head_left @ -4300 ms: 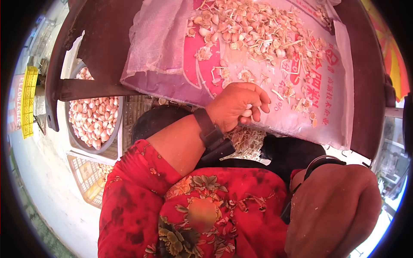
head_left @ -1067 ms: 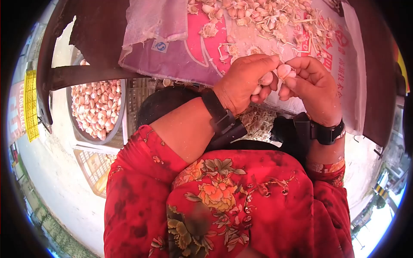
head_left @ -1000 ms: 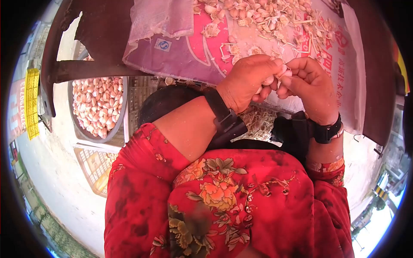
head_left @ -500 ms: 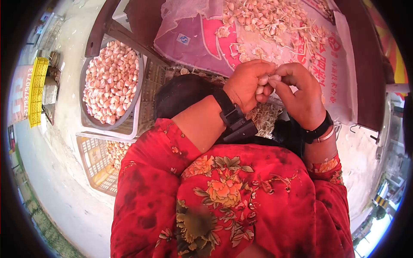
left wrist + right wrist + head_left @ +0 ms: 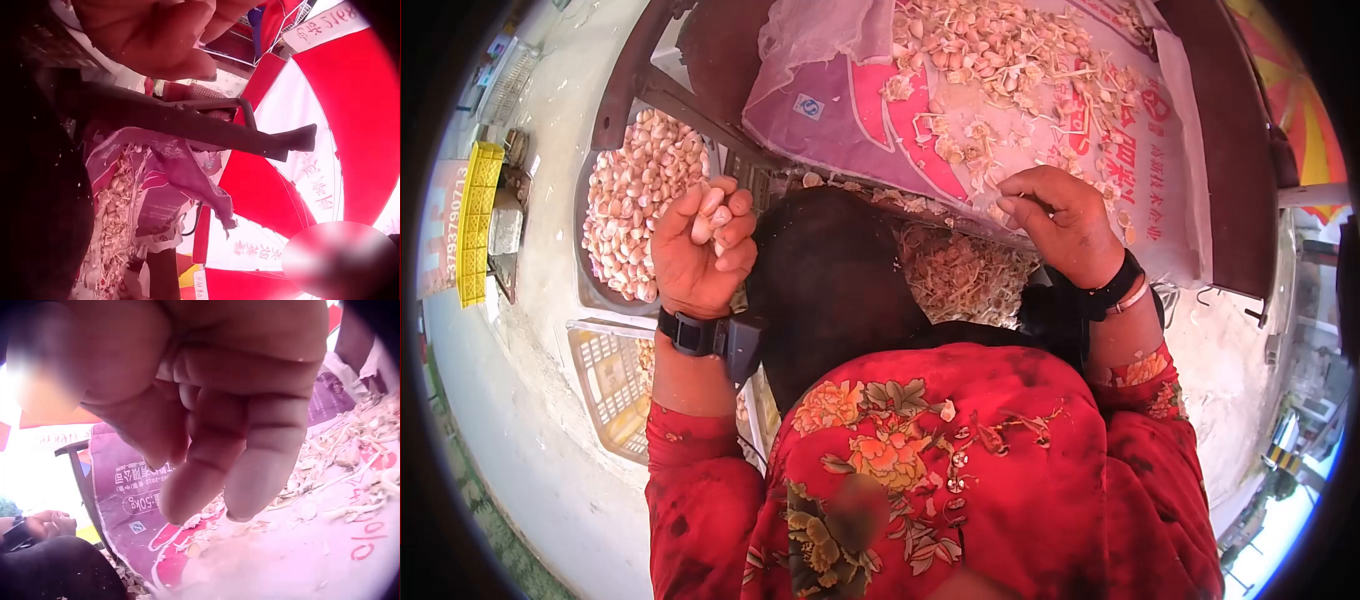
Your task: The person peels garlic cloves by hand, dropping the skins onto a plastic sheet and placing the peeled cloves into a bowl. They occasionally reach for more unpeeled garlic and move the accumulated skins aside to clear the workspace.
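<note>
Left hand (image 5: 698,262): my fingers curl round garlic cloves (image 5: 712,216), lying between fingertips and palm, near the bowl (image 5: 613,297). Right hand (image 5: 1068,228): fingers loosely bent above the sack (image 5: 1165,215); any hold, I cannot tell.

Pale pink garlic cloves (image 5: 713,213), some in the left hand (image 5: 698,262), others heaped in basin (image 5: 607,294) and on sack (image 5: 825,130).

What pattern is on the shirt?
The shirt is red with orange flowers and leaves, best seen in the head view.
</note>
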Demonstrator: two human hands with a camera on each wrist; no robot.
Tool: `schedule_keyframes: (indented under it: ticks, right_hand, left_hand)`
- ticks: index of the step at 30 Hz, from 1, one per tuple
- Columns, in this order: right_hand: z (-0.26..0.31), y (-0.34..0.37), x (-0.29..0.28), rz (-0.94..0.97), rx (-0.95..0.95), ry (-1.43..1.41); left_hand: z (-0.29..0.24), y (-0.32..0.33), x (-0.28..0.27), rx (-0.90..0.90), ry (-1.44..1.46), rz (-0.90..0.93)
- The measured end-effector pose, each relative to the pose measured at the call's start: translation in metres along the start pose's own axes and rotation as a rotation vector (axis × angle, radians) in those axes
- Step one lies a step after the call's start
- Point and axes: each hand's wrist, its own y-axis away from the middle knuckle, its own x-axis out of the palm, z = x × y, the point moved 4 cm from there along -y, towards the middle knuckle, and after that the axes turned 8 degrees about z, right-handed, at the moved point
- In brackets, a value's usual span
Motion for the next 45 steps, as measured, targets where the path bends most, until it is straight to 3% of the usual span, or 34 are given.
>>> schedule_keyframes:
  ticks: [4,5,7,8,10,13,15,16,17,20,23,25,28,29,31,34,37,40,45]
  right_hand:
    - [-0.069,-0.004,-0.039,-0.152,0.335,-0.091]
    - [-0.082,-0.007,-0.049,-0.181,0.347,-0.040]
    - [-0.108,-0.014,-0.070,-0.240,0.367,0.062]
    - [-0.119,-0.019,-0.077,-0.243,0.364,0.136]
    - [-0.136,-0.030,-0.087,-0.244,0.353,0.277]
    - [-0.155,-0.047,-0.093,-0.238,0.434,0.301]
    - [-0.164,-0.059,-0.095,-0.150,0.389,0.421]
    - [-0.168,-0.064,-0.095,-0.106,0.367,0.481]
    - [-0.170,-0.067,-0.093,-0.078,0.371,0.522]
    - [-0.166,-0.072,-0.089,-0.033,0.435,0.612]
    - [-0.160,-0.065,-0.087,-0.120,0.455,0.375]
    - [-0.145,-0.059,-0.079,-0.132,0.380,0.184]
    - [-0.079,-0.036,-0.049,-0.086,0.320,-0.233]
    - [-0.056,-0.028,-0.040,-0.011,0.269,-0.289]
    - [-0.019,-0.016,-0.032,0.084,-0.077,0.001]
    - [0.009,0.002,-0.032,0.142,-0.152,0.206]
    - [-0.002,0.018,-0.029,0.210,0.171,-0.475]
    - [0.002,0.020,-0.028,0.244,0.162,-0.646]
    - [-0.019,0.022,-0.026,0.204,0.126,-0.813]
  left_hand:
    - [-0.107,0.042,-0.076,0.246,-0.204,-0.398]
    - [-0.130,0.049,-0.081,0.330,-0.253,-0.503]
    - [-0.157,0.058,-0.087,0.286,-0.273,-0.496]
    - [-0.173,0.068,-0.102,0.301,-0.270,-0.590]
    - [-0.208,0.094,-0.151,0.312,-0.230,-0.602]
    - [-0.195,0.099,-0.150,0.344,-0.273,-0.674]
    - [-0.161,0.093,-0.122,0.367,-0.320,-0.837]
    - [-0.142,0.081,-0.105,0.299,-0.388,-0.745]
    - [-0.111,0.063,-0.071,0.315,-0.484,-0.763]
    - [-0.050,0.024,-0.022,0.044,-0.476,-0.449]
    - [0.011,-0.024,0.035,-0.154,-0.510,-0.168]
    - [0.044,-0.053,0.065,-0.341,-0.600,-0.136]
    - [0.095,-0.096,0.096,-0.497,-0.944,0.013]
    - [0.110,-0.108,0.103,-0.561,-1.046,0.088]
    - [0.141,-0.127,0.100,-0.671,-1.045,0.182]
    - [0.169,-0.138,0.099,-0.750,-1.198,0.297]
    - [0.174,-0.131,0.103,-0.664,-1.063,0.417]
    - [0.173,-0.124,0.101,-0.741,-0.910,0.436]
    - [0.170,-0.116,0.105,-0.716,-0.591,0.510]
